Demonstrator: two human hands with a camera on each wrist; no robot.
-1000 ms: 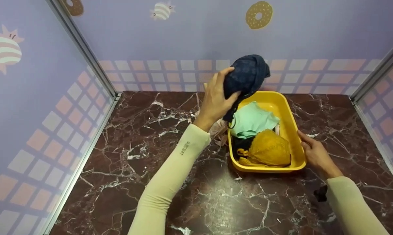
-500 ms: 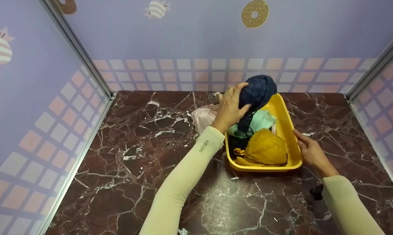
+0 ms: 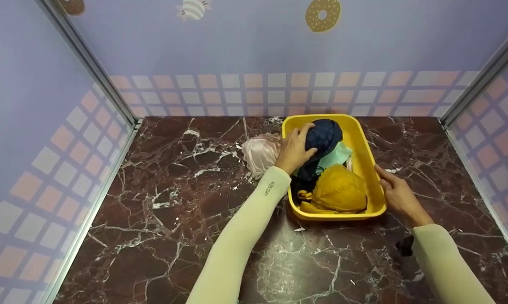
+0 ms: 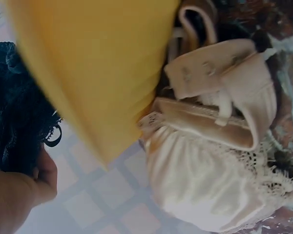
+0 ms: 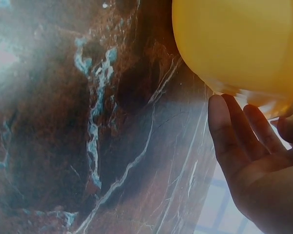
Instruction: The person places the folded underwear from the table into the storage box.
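Note:
My left hand (image 3: 296, 150) grips a navy lace bra (image 3: 324, 135) by its cup, low over the far left part of a yellow plastic tub (image 3: 365, 147). The bra's dark band trails down into the tub. Beneath it lies a mint green cloth (image 3: 340, 155), partly covered. A mustard yellow bra (image 3: 340, 190) fills the near end, with black fabric (image 3: 301, 185) beside it. At the tub's right side my right hand (image 3: 401, 196) holds the wall, thumb near the rim and fingers against the outside (image 5: 219, 114).
A pale pink bra (image 3: 260, 154) lies on the dark marbled table (image 3: 173, 236), against the tub's left outer side; its hook band (image 4: 210, 68) shows in the left wrist view. Patterned panels (image 3: 194, 46) enclose the back and both sides.
My left hand has lowered the navy bra from above the tub's far rim down into the tub. The right hand keeps its hold on the tub's side. The head view has shifted slightly.

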